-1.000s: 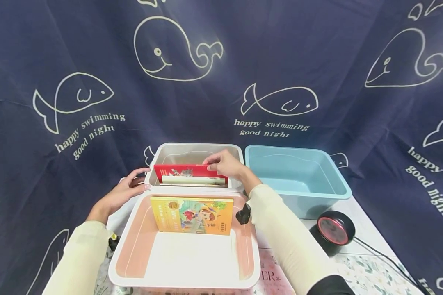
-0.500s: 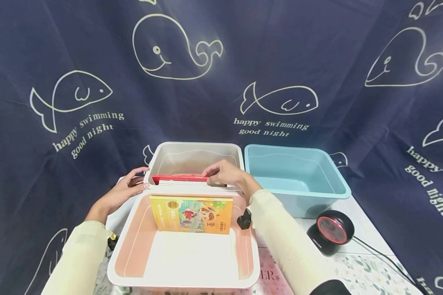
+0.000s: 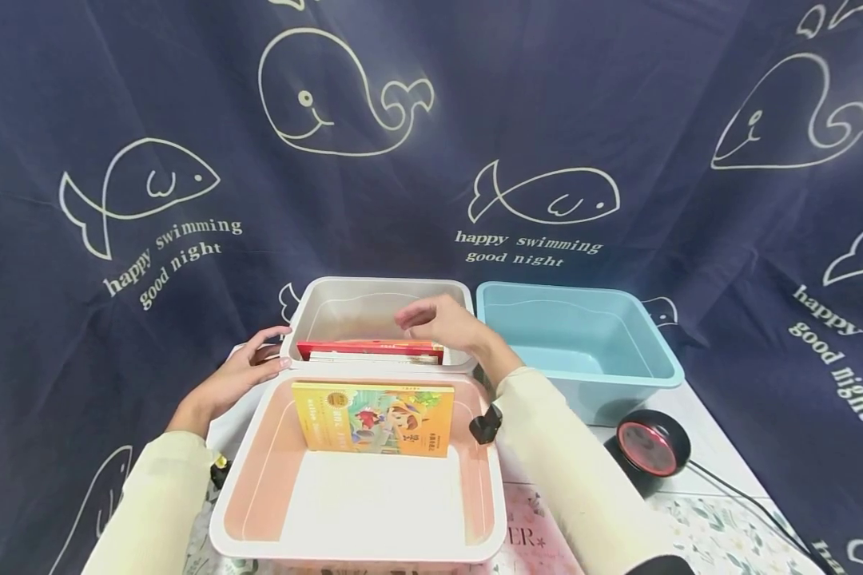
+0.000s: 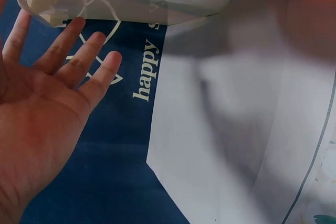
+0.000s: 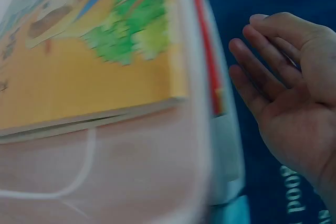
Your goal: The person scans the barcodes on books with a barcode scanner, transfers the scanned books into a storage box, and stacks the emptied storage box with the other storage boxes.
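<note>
In the head view a grey bin point(image 3: 359, 289) holds a red book point(image 3: 331, 348) and several lighter ones, upright against its near side. My right hand point(image 3: 446, 321) hovers just above these books, fingers loosely bent and holding nothing; the right wrist view shows the same hand point(image 5: 294, 77) with an empty palm. My left hand point(image 3: 233, 379) rests its fingertips on the grey bin's left rim. Its fingers are spread beside the bin wall point(image 4: 136, 3) in the left wrist view. A yellow-orange book point(image 3: 374, 419) leans on the far wall of the pink bin point(image 3: 259, 471).
A blue bin point(image 3: 582, 331) stands right of the grey one. In front of it is a round black device point(image 3: 653, 444) with a red ring and a cable. A dark blue curtain point(image 3: 374, 216) with fish drawings hangs behind.
The red book has gone down into the grey bin and stands lower. My right hand has let go of it and lifted slightly. My left hand has hardly moved.
</note>
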Demonstrator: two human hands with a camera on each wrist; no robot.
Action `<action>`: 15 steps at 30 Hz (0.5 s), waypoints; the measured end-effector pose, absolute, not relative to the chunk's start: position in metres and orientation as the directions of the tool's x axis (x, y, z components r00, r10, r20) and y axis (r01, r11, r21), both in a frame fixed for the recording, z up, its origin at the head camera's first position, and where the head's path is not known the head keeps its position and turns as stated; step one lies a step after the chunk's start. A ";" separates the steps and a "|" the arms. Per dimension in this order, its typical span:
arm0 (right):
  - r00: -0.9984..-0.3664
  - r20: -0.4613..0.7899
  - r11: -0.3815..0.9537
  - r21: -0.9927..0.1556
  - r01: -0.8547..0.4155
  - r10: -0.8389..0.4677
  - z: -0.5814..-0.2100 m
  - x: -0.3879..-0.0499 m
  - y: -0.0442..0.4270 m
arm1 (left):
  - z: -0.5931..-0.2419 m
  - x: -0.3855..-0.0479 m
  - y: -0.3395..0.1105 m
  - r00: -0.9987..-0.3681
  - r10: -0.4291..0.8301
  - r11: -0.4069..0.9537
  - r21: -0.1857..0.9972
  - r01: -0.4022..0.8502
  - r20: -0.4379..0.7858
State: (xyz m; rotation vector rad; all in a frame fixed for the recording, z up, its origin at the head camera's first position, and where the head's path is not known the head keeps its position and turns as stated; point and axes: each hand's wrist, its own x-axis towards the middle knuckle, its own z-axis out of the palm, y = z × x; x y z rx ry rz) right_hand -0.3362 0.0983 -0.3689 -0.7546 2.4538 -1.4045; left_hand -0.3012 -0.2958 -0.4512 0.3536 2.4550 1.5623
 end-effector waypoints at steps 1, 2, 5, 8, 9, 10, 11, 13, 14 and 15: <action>-0.841 0.086 0.394 -0.855 -0.337 -0.534 -0.364 -0.333 0.100 | -0.451 -0.301 -0.296 -0.949 0.312 0.408 0.909 0.087 -0.049; -0.839 0.104 0.379 -0.858 -0.348 -0.535 -0.358 -0.331 0.102 | -0.451 -0.301 -0.296 -0.949 0.312 0.406 0.910 0.085 -0.051; -0.833 0.141 0.336 -0.869 -0.362 -0.535 -0.343 -0.318 0.109 | -0.452 -0.302 -0.296 -0.949 0.310 0.401 0.912 0.082 -0.051; -0.834 0.166 0.309 -0.877 -0.369 -0.527 -0.335 -0.299 0.118 | -0.452 -0.303 -0.295 -0.949 0.313 0.395 0.915 0.084 -0.048; -0.834 0.170 0.302 -0.879 -0.369 -0.524 -0.335 -0.292 0.121 | -0.452 -0.303 -0.294 -0.948 0.316 0.393 0.916 0.085 -0.048; -0.835 0.172 0.299 -0.880 -0.369 -0.523 -0.335 -0.286 0.124 | -0.452 -0.303 -0.294 -0.947 0.318 0.394 0.915 0.085 -0.049; -0.834 0.174 0.298 -0.879 -0.371 -0.524 -0.337 -0.279 0.127 | -0.452 -0.302 -0.294 -0.946 0.319 0.396 0.914 0.085 -0.050; -0.829 0.176 0.294 -0.880 -0.374 -0.531 -0.343 -0.268 0.133 | -0.452 -0.302 -0.294 -0.946 0.321 0.400 0.912 0.087 -0.051; -0.828 0.173 0.296 -0.879 -0.374 -0.533 -0.346 -0.263 0.136 | -0.452 -0.302 -0.294 -0.945 0.322 0.402 0.911 0.089 -0.050; -0.832 0.168 0.308 -0.876 -0.372 -0.528 -0.349 -0.258 0.138 | -0.452 -0.302 -0.294 -0.946 0.322 0.406 0.909 0.092 -0.048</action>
